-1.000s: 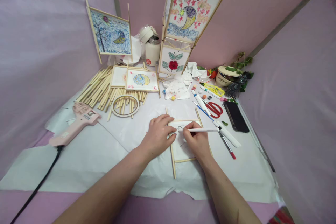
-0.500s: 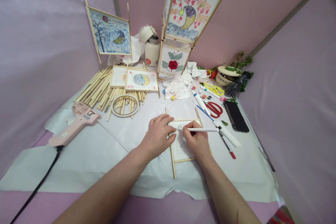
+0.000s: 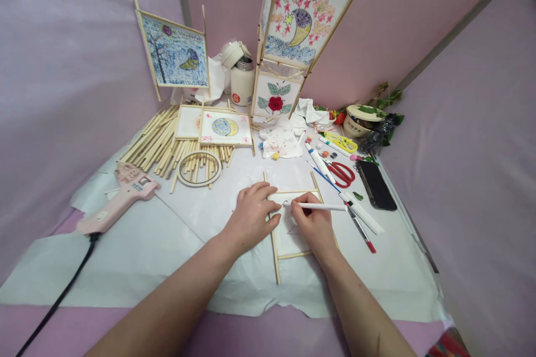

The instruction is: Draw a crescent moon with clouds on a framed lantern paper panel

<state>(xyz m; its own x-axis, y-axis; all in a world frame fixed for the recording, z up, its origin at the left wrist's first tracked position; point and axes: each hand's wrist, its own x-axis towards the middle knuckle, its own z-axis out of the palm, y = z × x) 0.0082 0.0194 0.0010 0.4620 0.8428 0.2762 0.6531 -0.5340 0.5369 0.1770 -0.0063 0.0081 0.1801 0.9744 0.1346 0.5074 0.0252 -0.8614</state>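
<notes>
A white panel [image 3: 288, 244] framed with thin wooden sticks lies flat in front of me. Dark line drawing shows on it, partly covered by my right hand. In my right hand [image 3: 312, 223] is a white marker pen [image 3: 324, 207], pinched between thumb and fingers, its tip on the upper part of the panel. My left hand [image 3: 255, 212] rests over the frame's left stick [image 3: 274, 254] with its fingers spread, the fingertips on the panel's upper left edge.
Left stand a pink glue gun [image 3: 121, 195], a tape roll [image 3: 200, 169] and a pile of sticks [image 3: 154, 134]. Red scissors [image 3: 343, 174], several markers and a phone [image 3: 377, 186] lie right. Behind rises a lantern [image 3: 293, 22] with painted panels, beside a white bottle [image 3: 243, 82].
My right hand and the marker have shifted very slightly to the left. The left hand stays in place.
</notes>
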